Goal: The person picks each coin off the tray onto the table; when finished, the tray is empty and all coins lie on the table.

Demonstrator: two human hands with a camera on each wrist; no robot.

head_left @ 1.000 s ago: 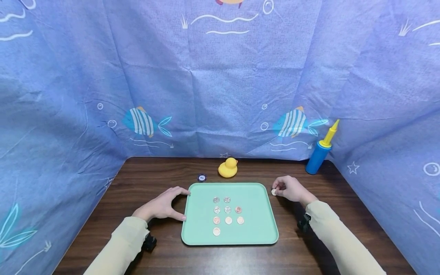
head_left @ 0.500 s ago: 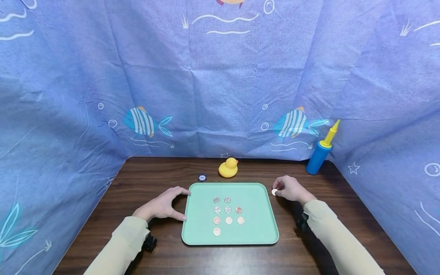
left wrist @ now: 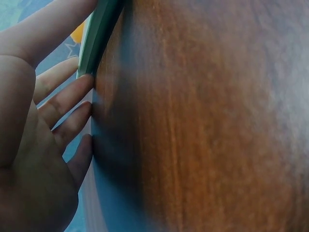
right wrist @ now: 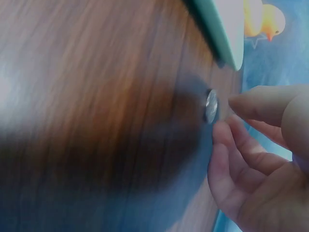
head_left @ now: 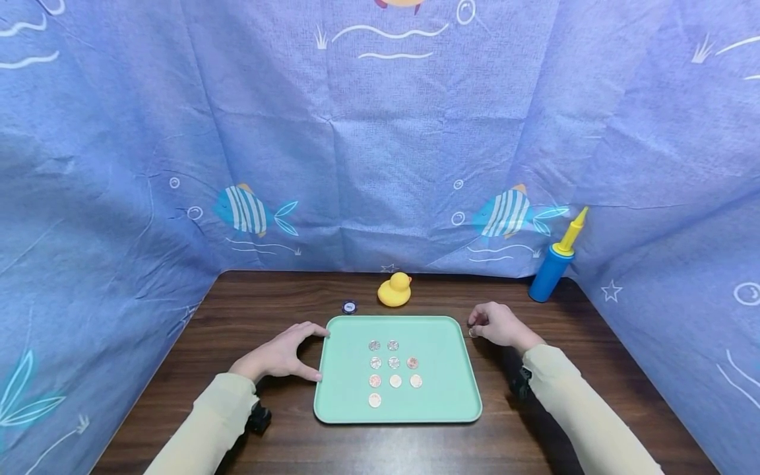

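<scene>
A mint-green tray (head_left: 451, 369) lies on the table. Spread thumb and fingers of my left hand (head_left: 285, 353) rest at its left edge; the left wrist view shows that hand (left wrist: 38, 145) with its thumb along the rim. Several coins (head_left: 394, 363) lie in rows on the tray. Just beyond the tray's upper right corner, my right hand (head_left: 499, 326) has its thumb and fingers bent towards each other over a coin (head_left: 472, 332). In the right wrist view this silvery coin (right wrist: 211, 105) sits right at the fingertips (right wrist: 221, 128), with a narrow gap to the thumb. I cannot tell whether it is pinched.
Behind the tray stand a yellow rubber duck (head_left: 394, 290) and a dark chip with a white centre (head_left: 349, 307). A blue pump with a yellow tip (head_left: 549, 270) is at the back right corner. Blue fish-printed cloth (head_left: 380, 165) encloses the table's back and sides.
The coin by my right hand shows smaller and darker than before, and that hand has shifted slightly left. My left hand and the coins on the tray stay in place.
</scene>
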